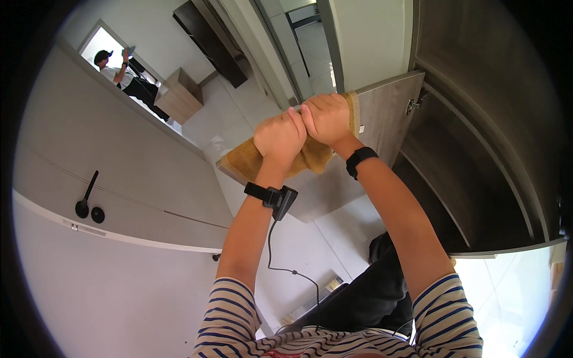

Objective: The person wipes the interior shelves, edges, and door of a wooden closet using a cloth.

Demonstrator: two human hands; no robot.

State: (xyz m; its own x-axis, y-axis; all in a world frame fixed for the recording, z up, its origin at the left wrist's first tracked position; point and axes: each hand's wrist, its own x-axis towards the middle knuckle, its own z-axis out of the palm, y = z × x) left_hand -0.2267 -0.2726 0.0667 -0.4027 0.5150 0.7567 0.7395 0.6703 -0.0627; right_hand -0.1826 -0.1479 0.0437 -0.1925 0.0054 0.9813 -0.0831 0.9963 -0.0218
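Note:
Both my hands grip a mustard-brown cloth (pixel 244 159) draped over the edge of an open wood-grain cabinet door (pixel 385 114). My left hand (pixel 281 133) is closed on the cloth around the middle of that edge. Right beside it, thumbs nearly touching, my right hand (pixel 329 117) is closed on the cloth closer to the hinge side. Part of the cloth hangs down the door's near face below my hands. A metal hinge (pixel 415 104) joins the door to the dark cabinet (pixel 456 170) on my right. My fingertips are hidden behind the cloth and the edge.
A grey room door (pixel 134 147) with a black lever handle (pixel 87 199) stands at left. A person (pixel 130 83) is by a bright opening at far left, near a wooden box-shaped cabinet (pixel 181 96). A cable (pixel 282 270) hangs from my left wrist device (pixel 282 201).

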